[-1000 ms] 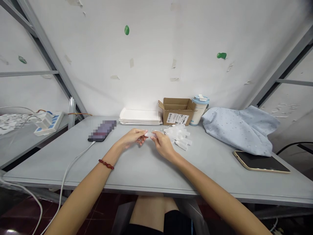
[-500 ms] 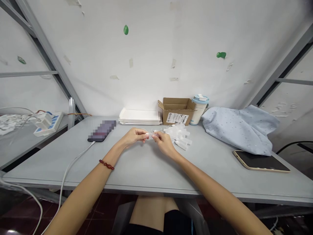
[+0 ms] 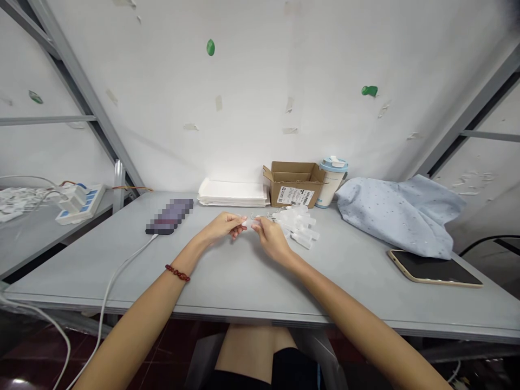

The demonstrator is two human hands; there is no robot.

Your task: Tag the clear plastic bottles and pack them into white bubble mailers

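Note:
Near the middle of the grey table (image 3: 239, 276), both my hands pinch one small whitish translucent piece (image 3: 248, 222); it is too small to tell its kind. My left hand (image 3: 225, 225), with a dark red bead bracelet at its wrist, has thumb and forefinger closed on the left end. At the other end, the thumb and fingers of my right hand (image 3: 268, 233) are closed too. Just beyond the right hand lies a loose pile of translucent white plastic tubes (image 3: 298, 223), several with thin metal-looking hooks or loops.
Behind the tubes stand an open cardboard box (image 3: 294, 189) and a lidded cup (image 3: 330, 184). A stack of white sheets (image 3: 233, 194) lies left of the box. One phone (image 3: 170, 216) charges at left; another phone (image 3: 436, 269) lies at right beside a blue cloth (image 3: 400, 214).
The fingers of my left hand have shifted slightly around the small piece, with the lower fingers opening a little. My right hand stays almost in place.

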